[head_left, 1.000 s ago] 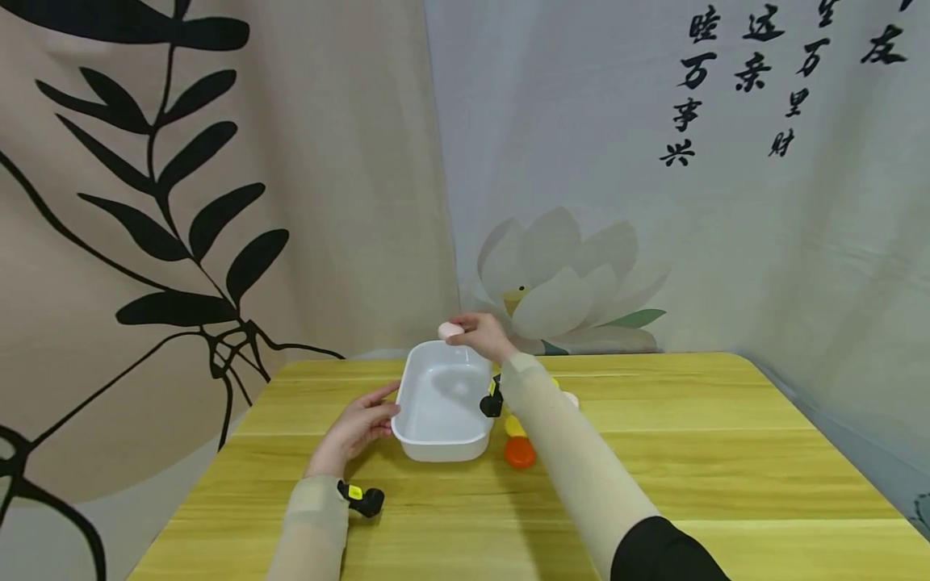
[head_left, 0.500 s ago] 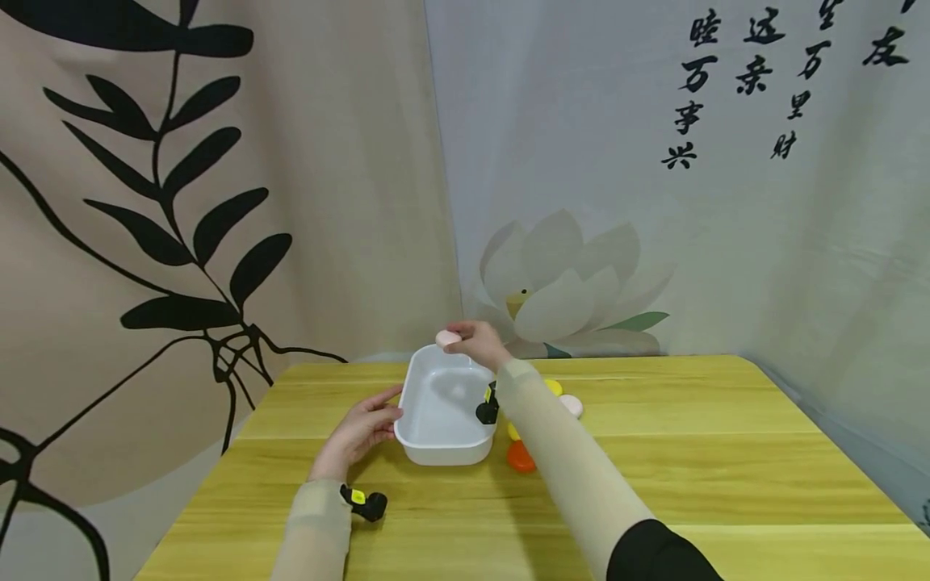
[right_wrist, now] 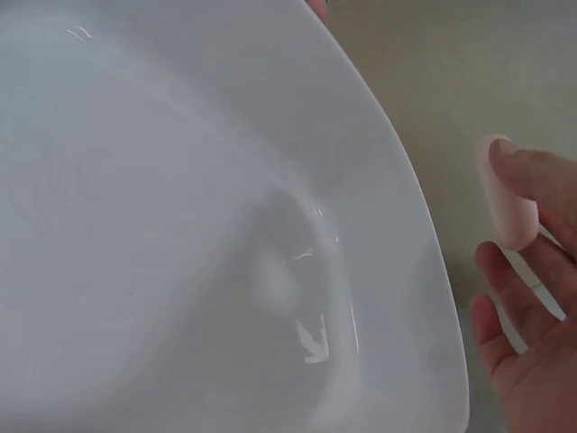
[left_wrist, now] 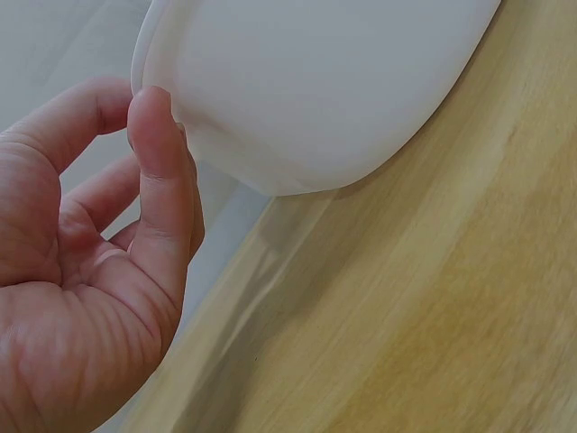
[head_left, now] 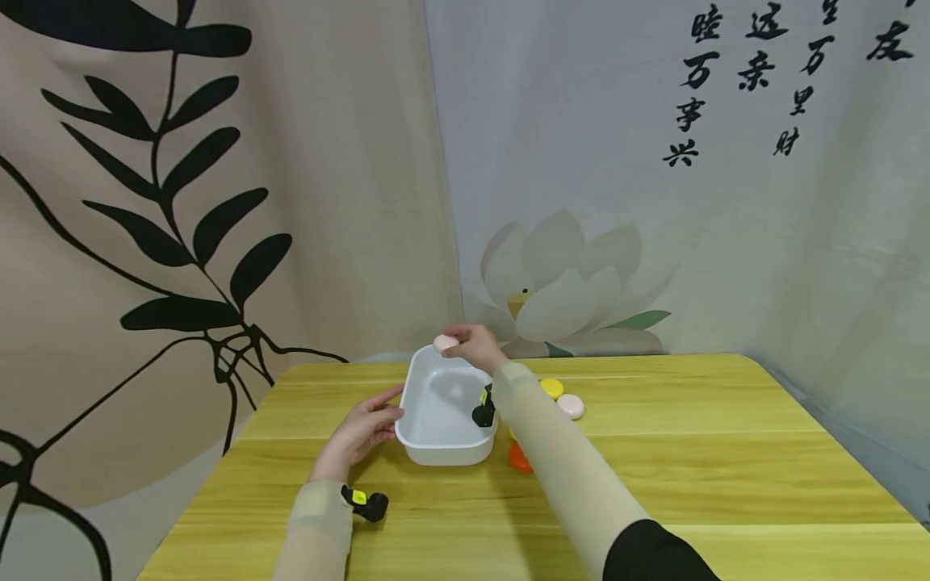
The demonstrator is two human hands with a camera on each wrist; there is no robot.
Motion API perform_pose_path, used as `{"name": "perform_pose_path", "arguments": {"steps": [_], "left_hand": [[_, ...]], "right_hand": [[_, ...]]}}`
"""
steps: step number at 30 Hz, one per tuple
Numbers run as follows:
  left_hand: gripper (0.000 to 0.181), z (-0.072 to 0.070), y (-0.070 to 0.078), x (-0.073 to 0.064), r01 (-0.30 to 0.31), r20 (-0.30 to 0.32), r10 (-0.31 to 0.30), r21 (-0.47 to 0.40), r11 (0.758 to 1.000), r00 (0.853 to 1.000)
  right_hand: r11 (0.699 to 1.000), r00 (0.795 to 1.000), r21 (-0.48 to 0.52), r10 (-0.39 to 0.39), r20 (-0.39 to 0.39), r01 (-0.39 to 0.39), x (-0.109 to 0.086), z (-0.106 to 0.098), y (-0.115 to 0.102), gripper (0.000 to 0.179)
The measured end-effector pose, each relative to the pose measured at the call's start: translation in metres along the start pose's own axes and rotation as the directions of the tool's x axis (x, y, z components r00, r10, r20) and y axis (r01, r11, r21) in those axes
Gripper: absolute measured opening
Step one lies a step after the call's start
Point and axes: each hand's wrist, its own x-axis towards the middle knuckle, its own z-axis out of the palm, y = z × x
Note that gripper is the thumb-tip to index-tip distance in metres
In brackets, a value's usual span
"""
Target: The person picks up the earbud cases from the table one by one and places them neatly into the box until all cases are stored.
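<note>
A white rectangular plastic basin [head_left: 443, 403] with rounded corners is at mid-table in the head view, its visible inside bare. At its left side, my left hand [head_left: 363, 424] holds the rim and wall with its fingers; the left wrist view shows fingertips [left_wrist: 155, 131] against the wall. Beyond the basin's far rim, my right hand [head_left: 475, 347] pinches a thick, pale pink round disc [right_wrist: 509, 194] on edge between thumb and fingers. The disc is apart from the basin wall in the right wrist view.
Right of the basin, partly behind the right forearm, lie a yellow disc [head_left: 552, 388], a pale pink disc [head_left: 571, 406] and an orange disc [head_left: 519, 458]. The wooden table [head_left: 726, 452] ends at a printed curtain [head_left: 349, 202].
My right hand has shifted slightly left and down with the pink disc. The forearm now uncovers more of the yellow and pink discs. My left hand stays at the basin.
</note>
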Motion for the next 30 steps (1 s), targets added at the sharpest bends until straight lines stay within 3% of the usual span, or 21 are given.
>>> {"name": "perform_pose_path", "arguments": {"steps": [18,30], "left_hand": [[0.062,-0.002,0.001,-0.003,-0.022,0.026,0.022,0.002,1.000,0.999],[0.059,0.000,0.002,-0.003,-0.018,0.027,0.018,-0.004,1.000,0.999]], "right_hand": [[0.998,1.000,-0.057,0.006,0.024,-0.005,0.002,0.008,0.001,0.043],[0.995,0.999,-0.086,0.043,-0.001,-0.043,0.002,0.016,-0.001,0.045]]}}
